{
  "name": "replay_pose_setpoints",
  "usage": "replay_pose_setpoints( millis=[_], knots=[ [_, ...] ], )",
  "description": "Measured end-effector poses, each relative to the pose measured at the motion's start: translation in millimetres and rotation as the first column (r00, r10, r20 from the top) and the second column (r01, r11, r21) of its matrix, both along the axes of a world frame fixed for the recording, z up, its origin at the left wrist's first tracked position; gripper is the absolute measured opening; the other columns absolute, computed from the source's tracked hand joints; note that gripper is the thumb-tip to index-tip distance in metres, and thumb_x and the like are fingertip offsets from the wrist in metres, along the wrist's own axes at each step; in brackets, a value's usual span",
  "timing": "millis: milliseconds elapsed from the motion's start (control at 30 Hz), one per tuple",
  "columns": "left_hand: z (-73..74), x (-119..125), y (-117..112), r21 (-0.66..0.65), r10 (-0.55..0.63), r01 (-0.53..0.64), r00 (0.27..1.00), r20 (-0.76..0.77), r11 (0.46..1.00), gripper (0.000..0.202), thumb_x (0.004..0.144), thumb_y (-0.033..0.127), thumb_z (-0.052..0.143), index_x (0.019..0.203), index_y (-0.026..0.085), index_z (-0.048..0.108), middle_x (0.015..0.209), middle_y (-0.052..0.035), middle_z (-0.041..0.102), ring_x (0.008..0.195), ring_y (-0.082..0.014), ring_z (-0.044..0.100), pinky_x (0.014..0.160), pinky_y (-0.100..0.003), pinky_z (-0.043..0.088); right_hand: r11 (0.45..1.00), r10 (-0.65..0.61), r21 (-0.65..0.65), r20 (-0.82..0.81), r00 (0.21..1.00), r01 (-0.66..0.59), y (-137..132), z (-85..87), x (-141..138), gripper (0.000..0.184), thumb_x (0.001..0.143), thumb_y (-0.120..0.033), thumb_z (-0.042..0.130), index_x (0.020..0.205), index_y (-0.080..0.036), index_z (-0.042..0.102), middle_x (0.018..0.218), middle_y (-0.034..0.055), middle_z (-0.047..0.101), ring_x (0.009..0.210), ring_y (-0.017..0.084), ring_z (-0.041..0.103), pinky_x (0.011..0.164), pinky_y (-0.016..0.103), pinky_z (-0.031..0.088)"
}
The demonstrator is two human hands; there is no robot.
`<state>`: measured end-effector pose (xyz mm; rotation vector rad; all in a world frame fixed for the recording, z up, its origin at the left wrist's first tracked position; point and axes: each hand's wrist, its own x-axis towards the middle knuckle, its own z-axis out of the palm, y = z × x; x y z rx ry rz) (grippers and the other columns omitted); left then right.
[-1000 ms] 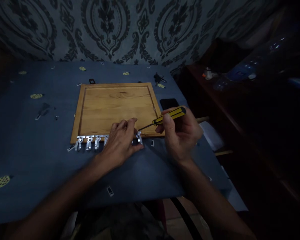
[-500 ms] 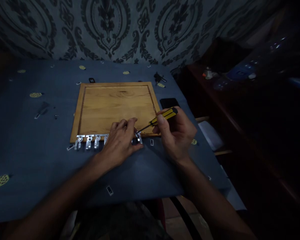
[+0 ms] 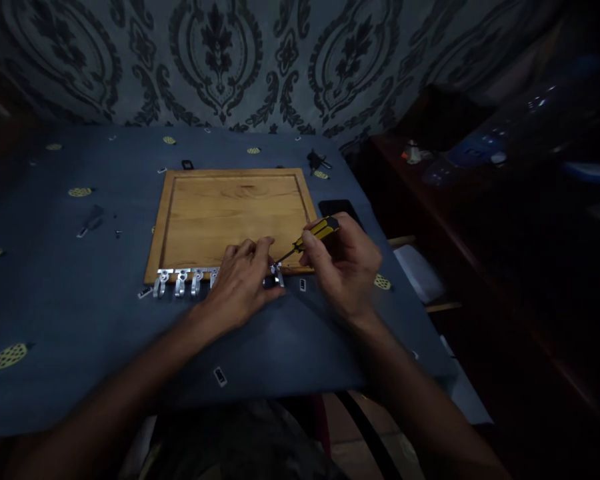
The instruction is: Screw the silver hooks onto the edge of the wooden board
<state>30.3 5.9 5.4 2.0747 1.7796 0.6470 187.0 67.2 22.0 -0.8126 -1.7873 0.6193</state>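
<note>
A framed wooden board (image 3: pixel 240 213) lies flat on the cloth-covered table. Along its near edge runs a row of silver metal hooks (image 3: pixel 181 283). My left hand (image 3: pixel 243 283) covers the middle of the row, with thumb and fingers closed about the rightmost metal hook (image 3: pixel 279 275). My right hand (image 3: pixel 343 267) grips a yellow-and-black screwdriver (image 3: pixel 320 231), tilted with its tip down at that hook. Any screw under the tip is too small to make out.
A dark phone (image 3: pixel 339 208) lies right of the board, with a bunch of keys (image 3: pixel 319 160) behind it. Small screws (image 3: pixel 119 232) and a small clear bag (image 3: pixel 91 219) are on the left. A plastic bottle (image 3: pixel 480 150) rests on the dark furniture at right.
The screwdriver and my right hand have shifted slightly left, with the tip staying at the rightmost hook. My left hand keeps its place. The whole view has moved a little.
</note>
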Motion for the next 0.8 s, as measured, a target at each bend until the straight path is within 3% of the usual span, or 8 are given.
replay_pose_setpoints(
  millis=[267, 567, 800],
  knots=[
    [5.9, 0.5, 2.5, -0.028, -0.013, 0.012, 1.000, -0.022, 1.000, 0.062, 0.080, 0.026, 0.080, 0.129, 0.020, 0.043, 0.107, -0.0061, 0.068, 0.112, -0.0300, 0.059, 0.096, -0.044, 0.041, 0.996, 0.055, 0.071, 0.036, 0.998, -0.058, -2.5, 5.7, -2.5, 0.022, 0.094, -0.029, 0.060, 0.075, -0.021, 0.052, 0.070, -0.0025, 0.047, 0.060, 0.011, 0.049, 0.056, 0.028, 0.041],
    [5.4, -0.8, 2.2, -0.019, -0.029, 0.030, 1.000, 0.009, 0.999, 0.057, 0.080, 0.027, 0.083, 0.122, 0.018, 0.045, 0.104, -0.0050, 0.070, 0.109, -0.0304, 0.060, 0.092, -0.042, 0.041, 0.962, 0.197, -0.191, -0.002, 0.980, -0.194, 16.1, 8.4, -9.8, 0.033, 0.087, -0.046, 0.071, 0.078, -0.022, 0.050, 0.063, -0.0074, 0.053, 0.048, 0.008, 0.053, 0.049, 0.023, 0.040],
    [1.8, -1.3, 1.5, -0.011, -0.030, 0.030, 0.999, 0.030, 0.999, 0.060, 0.079, 0.026, 0.084, 0.123, 0.018, 0.045, 0.107, -0.0068, 0.069, 0.111, -0.0307, 0.058, 0.092, -0.041, 0.041, 0.927, 0.268, -0.247, -0.082, 0.960, -0.280, 16.4, 12.4, -5.3, 0.029, 0.087, -0.047, 0.071, 0.095, -0.020, 0.064, 0.068, -0.0060, 0.059, 0.052, 0.008, 0.059, 0.054, 0.024, 0.049]
  ],
)
